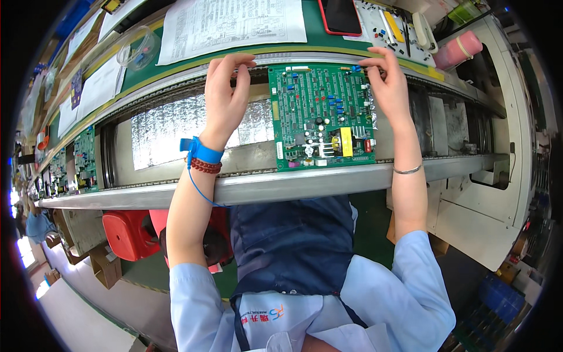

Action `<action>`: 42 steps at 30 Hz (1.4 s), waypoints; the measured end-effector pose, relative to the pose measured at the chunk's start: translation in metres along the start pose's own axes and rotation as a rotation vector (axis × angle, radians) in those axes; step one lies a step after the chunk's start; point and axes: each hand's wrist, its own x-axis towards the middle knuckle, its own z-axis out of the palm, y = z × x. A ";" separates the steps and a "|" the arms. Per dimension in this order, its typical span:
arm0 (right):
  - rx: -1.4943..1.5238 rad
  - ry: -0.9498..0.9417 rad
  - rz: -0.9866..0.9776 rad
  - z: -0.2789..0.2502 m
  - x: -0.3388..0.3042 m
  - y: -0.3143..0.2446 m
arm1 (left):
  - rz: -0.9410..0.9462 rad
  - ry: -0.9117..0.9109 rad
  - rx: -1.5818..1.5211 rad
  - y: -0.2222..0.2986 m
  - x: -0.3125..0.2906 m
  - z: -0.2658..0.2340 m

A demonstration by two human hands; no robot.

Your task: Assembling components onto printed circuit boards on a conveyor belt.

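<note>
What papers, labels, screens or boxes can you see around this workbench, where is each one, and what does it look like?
Printed sheet: top centre, white, dense dark text.
Phone: right of the sheet, dark screen, red case.
White label: circuit board's lower left edge, narrow, upright.
Cardboard box: floor, lower left, brown.

Both arms stretched forward; left hand (226, 94), right hand (387, 82) fingers curled downward.
</note>
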 end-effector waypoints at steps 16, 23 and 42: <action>-0.358 0.036 -0.427 0.012 -0.053 -0.069 | -0.002 0.046 -0.078 -0.002 0.000 -0.007; -0.552 0.053 -0.476 0.022 -0.051 -0.069 | -0.008 0.075 -0.122 -0.001 -0.001 -0.007; -0.561 -0.046 -0.461 0.012 -0.056 -0.086 | 0.002 0.047 -0.080 -0.005 -0.003 -0.014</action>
